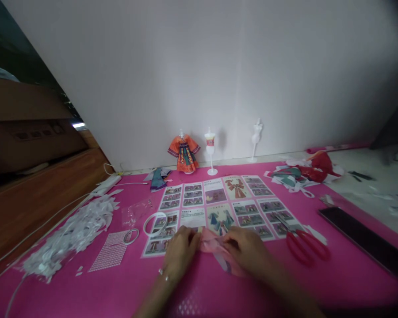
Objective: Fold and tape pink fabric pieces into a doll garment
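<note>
The pink fabric piece (215, 248) lies at the near edge of the instruction sheet (219, 207), pinched between both hands. It looks thin, limp and very light, likely to crumple or slide, so its edges and folds are probably the best places to grip. The left hand (181, 251) closes on its left end, the right hand (247, 249) on its right. Red scissors (303, 245) rest just right on the pink surface (318, 282); white scraps (73, 232) lie well left.

The bare pink mat (219, 291) near the front is free, but red-handled scissors (305, 247) and a white paper scrap pile (73, 232) block the sides.
</note>
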Demonstrator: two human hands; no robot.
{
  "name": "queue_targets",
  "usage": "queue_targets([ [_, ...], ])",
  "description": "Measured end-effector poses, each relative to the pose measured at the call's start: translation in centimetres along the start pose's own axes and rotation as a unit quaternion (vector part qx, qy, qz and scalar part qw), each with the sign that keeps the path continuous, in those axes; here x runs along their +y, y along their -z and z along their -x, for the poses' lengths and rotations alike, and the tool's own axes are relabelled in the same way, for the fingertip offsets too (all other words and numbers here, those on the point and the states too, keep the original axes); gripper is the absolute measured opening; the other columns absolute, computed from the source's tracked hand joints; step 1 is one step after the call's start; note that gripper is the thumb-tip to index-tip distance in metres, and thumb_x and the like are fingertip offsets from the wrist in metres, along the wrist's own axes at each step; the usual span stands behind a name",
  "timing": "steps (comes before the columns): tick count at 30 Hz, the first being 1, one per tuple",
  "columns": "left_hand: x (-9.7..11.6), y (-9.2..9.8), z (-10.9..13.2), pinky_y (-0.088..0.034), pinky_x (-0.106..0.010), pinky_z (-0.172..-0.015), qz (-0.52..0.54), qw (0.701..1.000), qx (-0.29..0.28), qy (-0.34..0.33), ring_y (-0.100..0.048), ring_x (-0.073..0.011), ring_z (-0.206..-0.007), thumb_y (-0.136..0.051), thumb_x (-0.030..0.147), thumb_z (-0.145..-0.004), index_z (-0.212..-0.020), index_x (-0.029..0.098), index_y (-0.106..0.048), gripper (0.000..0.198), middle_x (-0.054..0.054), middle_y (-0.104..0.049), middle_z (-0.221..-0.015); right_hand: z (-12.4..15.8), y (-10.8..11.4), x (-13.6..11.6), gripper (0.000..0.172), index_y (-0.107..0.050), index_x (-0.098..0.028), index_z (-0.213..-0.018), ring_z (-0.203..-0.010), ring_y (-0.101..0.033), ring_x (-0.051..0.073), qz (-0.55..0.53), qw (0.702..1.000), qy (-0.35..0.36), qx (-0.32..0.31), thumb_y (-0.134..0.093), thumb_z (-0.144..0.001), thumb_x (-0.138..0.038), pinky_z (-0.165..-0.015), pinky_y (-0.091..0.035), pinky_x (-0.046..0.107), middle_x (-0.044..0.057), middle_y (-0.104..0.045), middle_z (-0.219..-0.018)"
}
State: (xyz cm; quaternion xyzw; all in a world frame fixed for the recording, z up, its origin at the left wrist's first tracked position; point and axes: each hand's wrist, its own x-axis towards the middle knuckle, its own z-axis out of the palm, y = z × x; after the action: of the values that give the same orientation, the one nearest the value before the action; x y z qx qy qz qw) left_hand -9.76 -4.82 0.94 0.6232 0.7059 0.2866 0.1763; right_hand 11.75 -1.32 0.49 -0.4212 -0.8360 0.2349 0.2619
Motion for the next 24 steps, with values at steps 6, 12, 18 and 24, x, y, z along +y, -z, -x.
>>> queue_targets([
  [6,0.8,0.3,1.0,-0.040,-0.026,-0.059,0.101,0.995,0.008,0.003,-0.056,-0.0184,-0.063,-0.048,0.039,-0.085,-0.069,0.020,-0.055,0.027,-0.001,-0.059,-0.064,1.2,-0.1,-0.8,0.023,-0.064,-0.019,-0.070,-0.075,-0.058,0.019,0.078,0.995,0.042,-0.051,-0.054,-0.087,-0.031,-0.066,-0.036,0.029,0.004,-0.061,-0.075],
  [12,1.8,1.3,3.0,-0.042,-0.026,-0.064,0.214,0.976,0.044,0.002,-0.056,-0.0178,-0.068,-0.051,0.043,-0.086,-0.071,0.019,-0.054,0.029,0.000,-0.059,-0.067,2.9,0.2,-1.4,0.014,-0.061,-0.017,-0.070,-0.082,-0.056,0.018,0.042,0.997,-0.005,-0.057,-0.055,-0.081,-0.010,-0.073,-0.038,0.028,0.003,-0.061,-0.079],
  [18,1.0,1.7,5.2,-0.038,-0.023,-0.055,0.264,0.959,0.075,0.072,-0.050,-0.0145,-0.058,-0.055,0.044,-0.085,-0.074,0.019,-0.053,0.027,0.003,-0.053,-0.061,4.0,1.1,-1.9,0.011,-0.064,-0.018,-0.082,-0.091,-0.055,0.023,0.058,0.995,-0.041,-0.071,-0.054,-0.084,-0.013,-0.079,-0.041,0.034,0.006,-0.061,-0.089],
  [24,-0.8,1.4,7.0,-0.025,-0.019,-0.045,0.270,0.953,0.054,0.125,-0.036,-0.0094,-0.045,-0.056,0.050,-0.083,-0.078,0.019,-0.051,0.032,0.008,-0.043,-0.051,3.8,1.0,-0.8,0.013,-0.064,-0.018,-0.086,-0.085,-0.057,0.022,0.052,0.998,-0.025,-0.034,-0.053,-0.082,-0.011,-0.075,-0.044,0.034,0.006,-0.061,-0.089],
])
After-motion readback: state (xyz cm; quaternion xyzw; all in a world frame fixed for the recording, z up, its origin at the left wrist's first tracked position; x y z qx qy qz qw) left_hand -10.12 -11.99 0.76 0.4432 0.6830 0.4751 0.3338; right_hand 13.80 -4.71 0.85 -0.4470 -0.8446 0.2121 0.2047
